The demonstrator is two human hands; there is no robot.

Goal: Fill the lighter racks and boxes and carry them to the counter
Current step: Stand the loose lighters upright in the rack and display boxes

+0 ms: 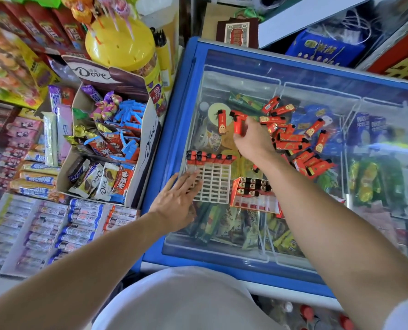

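Note:
A white lighter rack [213, 184] lies on the glass lid of a blue freezer [172, 129], its far row filled with red lighters [210, 157]. My left hand [175, 206] rests flat on the rack's left edge, fingers straight. My right hand [253, 139] pinches a red lighter [238, 125] above the lid, beyond the rack. A single lighter [222, 121] lies just left of it. A pile of loose red lighters [295, 141] is spread to the right of my hand. A red lighter box [255, 194], partly filled, sits right of the rack.
Left of the freezer stands an open Dove carton [148, 139] full of sweets, with a yellow lollipop tub [124, 44] behind it. Trays of candy rolls [55, 225] fill the lower left. Ice-cream packs show under the glass. Red-capped bottles [305, 313] stand below the freezer's front edge.

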